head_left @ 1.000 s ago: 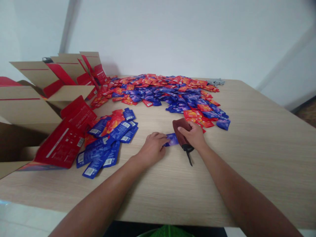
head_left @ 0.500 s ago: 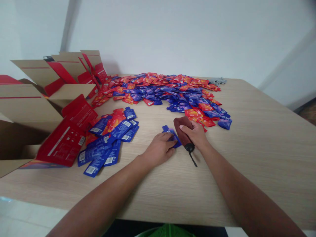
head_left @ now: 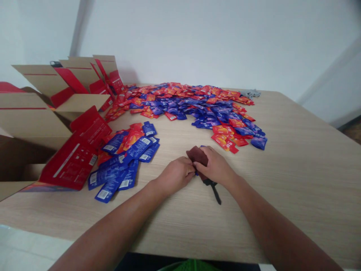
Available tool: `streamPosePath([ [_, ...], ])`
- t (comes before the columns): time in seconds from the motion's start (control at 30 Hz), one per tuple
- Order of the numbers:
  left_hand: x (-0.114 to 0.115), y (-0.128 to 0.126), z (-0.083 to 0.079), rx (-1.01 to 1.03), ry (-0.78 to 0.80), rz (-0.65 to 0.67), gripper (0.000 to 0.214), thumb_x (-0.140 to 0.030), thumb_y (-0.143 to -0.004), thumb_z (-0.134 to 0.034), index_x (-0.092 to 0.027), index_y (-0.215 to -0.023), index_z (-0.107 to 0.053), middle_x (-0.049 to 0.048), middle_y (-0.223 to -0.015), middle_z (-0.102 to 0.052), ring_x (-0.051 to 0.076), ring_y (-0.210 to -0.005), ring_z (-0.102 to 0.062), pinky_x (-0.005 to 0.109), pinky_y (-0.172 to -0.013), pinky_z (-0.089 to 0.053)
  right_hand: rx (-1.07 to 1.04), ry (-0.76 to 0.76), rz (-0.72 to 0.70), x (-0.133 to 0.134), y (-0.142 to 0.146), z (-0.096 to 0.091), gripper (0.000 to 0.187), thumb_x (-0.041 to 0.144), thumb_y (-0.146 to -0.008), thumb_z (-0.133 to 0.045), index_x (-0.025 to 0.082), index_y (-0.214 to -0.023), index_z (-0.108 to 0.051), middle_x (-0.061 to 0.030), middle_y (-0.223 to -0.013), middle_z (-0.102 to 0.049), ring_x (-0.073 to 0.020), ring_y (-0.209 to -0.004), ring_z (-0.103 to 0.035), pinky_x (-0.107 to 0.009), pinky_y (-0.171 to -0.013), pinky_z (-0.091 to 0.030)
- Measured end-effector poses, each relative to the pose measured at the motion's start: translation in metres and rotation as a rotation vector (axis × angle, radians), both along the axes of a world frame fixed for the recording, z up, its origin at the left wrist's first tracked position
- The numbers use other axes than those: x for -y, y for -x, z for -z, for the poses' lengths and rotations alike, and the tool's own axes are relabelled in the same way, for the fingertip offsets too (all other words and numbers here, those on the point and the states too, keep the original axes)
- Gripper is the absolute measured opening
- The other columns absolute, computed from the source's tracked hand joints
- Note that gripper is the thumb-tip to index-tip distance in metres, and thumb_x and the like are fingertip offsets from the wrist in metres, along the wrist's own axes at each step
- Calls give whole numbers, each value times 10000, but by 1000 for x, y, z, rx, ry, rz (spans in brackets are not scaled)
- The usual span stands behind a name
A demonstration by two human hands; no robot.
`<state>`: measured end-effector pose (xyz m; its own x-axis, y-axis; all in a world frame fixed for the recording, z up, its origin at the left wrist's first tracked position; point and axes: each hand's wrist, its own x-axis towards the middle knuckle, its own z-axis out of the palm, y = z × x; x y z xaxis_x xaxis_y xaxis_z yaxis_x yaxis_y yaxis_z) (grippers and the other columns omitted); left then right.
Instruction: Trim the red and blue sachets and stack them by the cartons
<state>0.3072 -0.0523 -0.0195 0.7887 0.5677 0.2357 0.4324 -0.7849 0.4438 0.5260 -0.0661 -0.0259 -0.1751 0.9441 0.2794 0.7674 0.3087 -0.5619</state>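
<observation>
My right hand (head_left: 218, 167) is wrapped round a dark reddish-brown item (head_left: 196, 154) with a black end and a short black strap (head_left: 216, 195). This item lies over a blue sachet (head_left: 196, 173), so only slivers of the sachet show. Close against it on the left, my left hand (head_left: 176, 175) has its fingers curled and pressed together at the sachet's edge. Its fingertips are partly hidden. To the left lies a loose heap of blue and red sachets (head_left: 128, 158), several with barcodes facing up.
A long pile of red and blue sachets (head_left: 208, 107) curves across the back of the table (head_left: 296, 162). Open cardboard boxes (head_left: 72, 162) with red flaps stand along the left. A grey cloth-like thing (head_left: 250, 93) lies at the far right end of the pile.
My right hand has brought the brown item left and nearer to me, from beside the blue sachet to over it. My left hand has shifted slightly left, its fingers drawn in.
</observation>
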Motion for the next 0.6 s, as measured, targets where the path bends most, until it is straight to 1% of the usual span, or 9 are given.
streamPosePath([
  [0.1, 1, -1, -1, -20, -8, -9, 245, -149, -982, -599, -218, -807, -756, 67, -938, -734, 227, -982, -689, 358, -907, -573, 105, -22, 8, 2, 4, 2, 280, 360, -934, -712, 249, -1188, -672, -94, -1180, -671, -279, -1048, -648, -377, -879, -495],
  [0.17, 3, -2, -2, -51, -22, -14, 242, -145, -970, -595, -216, -797, -749, 73, -944, -735, 233, -980, -689, 362, -905, -576, 124, -30, 28, -2, 5, 3, 192, 348, -948, -700, 246, -1110, -682, -83, -1119, -660, -270, -1010, -640, -369, -855, -484],
  [0.23, 4, -4, -3, -81, -31, -27, 236, -137, -952, -593, -213, -780, -736, 77, -946, -737, 240, -980, -693, 365, -900, -581, 115, -38, 57, -8, 5, 5, 147, 347, -952, -699, 241, -1053, -682, -75, -1074, -651, -264, -990, -636, -366, -844, -477],
  [0.37, 5, -5, -5, -116, -25, -43, 209, -117, -923, -599, -217, -801, -737, 77, -978, -759, 256, -1032, -709, 368, -928, -589, 80, -62, 138, -25, -2, 10, 142, 356, -962, -688, 232, -1031, -687, -70, -1029, -650, -269, -985, -634, -378, -862, -475],
  [0.5, 6, -3, -6, -128, -32, -27, 216, -109, -924, -588, -208, -809, -742, 84, -1077, -780, 265, -1107, -710, 369, -976, -587, 54, -119, 228, -36, -11, 13, 163, 343, -960, -681, 222, -1069, -690, -92, -1059, -665, -304, -1080, -619, -403, -927, -476],
  [0.57, 7, -2, -6, -128, -39, -26, 224, -109, -928, -582, -203, -800, -740, 90, -1097, -778, 266, -1114, -709, 373, -985, -587, 64, -127, 209, -34, -12, 11, 185, 340, -963, -678, 217, -1101, -686, -99, -1091, -658, -303, -1084, -615, -402, -927, -476],
  [0.6, 7, -2, -6, -125, -43, -25, 224, -112, -930, -583, -203, -800, -741, 92, -1086, -776, 266, -1104, -710, 378, -990, -585, 73, -116, 174, -31, -11, 9, 184, 342, -966, -677, 219, -1102, -684, -95, -1095, -652, -294, -1064, -618, -394, -912, -476],
])
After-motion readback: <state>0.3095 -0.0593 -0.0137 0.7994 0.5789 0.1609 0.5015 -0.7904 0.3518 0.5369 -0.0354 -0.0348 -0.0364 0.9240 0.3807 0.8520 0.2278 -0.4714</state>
